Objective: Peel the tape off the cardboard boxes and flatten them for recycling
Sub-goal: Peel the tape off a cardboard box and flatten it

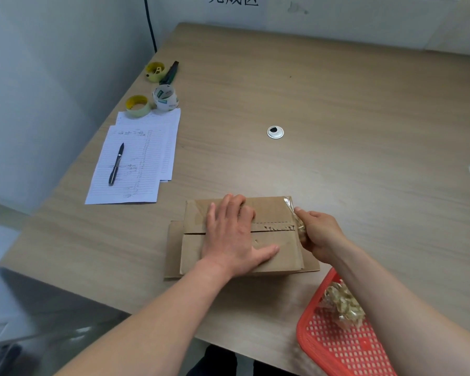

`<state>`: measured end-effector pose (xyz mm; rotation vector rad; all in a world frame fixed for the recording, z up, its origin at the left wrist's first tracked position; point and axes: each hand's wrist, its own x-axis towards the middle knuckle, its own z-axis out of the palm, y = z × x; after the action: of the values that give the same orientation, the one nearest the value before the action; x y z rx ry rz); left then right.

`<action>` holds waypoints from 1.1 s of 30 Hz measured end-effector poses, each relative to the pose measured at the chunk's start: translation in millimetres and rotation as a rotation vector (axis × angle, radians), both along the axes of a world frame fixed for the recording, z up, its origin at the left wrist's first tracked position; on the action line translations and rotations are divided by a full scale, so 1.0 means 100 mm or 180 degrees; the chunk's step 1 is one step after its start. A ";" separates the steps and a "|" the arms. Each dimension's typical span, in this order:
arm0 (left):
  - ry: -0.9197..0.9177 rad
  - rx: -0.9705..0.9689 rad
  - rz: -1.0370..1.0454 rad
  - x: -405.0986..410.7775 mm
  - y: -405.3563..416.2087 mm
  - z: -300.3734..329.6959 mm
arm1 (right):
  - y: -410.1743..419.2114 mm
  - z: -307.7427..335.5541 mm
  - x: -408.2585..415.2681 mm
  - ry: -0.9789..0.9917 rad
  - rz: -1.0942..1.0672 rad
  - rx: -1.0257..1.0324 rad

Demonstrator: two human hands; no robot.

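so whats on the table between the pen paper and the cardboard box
Nothing: in the head view, only bare table lies between the lined paper with the pen and the cardboard box.

The cardboard box (272, 213) is pressed flat on the table (337, 104) by the left hand (232, 234). At its 3 o'clock edge, crumpled tape (300, 229) is pinched by the right hand (322, 234). A red basket (334, 346) is seen at 5 o'clock.

brown box (272, 213), red mesh basket (337, 346)
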<state>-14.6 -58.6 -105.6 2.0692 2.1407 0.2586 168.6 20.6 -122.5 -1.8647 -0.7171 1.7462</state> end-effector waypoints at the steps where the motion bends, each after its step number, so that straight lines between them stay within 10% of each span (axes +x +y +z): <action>1: -0.0008 -0.0016 -0.0001 0.00 0.00 0.00 | 0.03 0.00 0.01 -0.0026 0.0093 -0.0102; 13: -0.0098 0.0020 0.0032 0.00 0.00 0.00 | 0.14 0.09 -0.03 -0.1120 0.0667 0.0486; 33: -0.0108 0.0144 0.0022 0.00 0.00 -0.03 | -0.55 -0.10 0.04 0.0277 -0.0481 0.0741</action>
<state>-14.4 -58.5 -108.7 2.0665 2.1422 0.3435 172.9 -34.3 -132.5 -1.6330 -0.6948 1.5666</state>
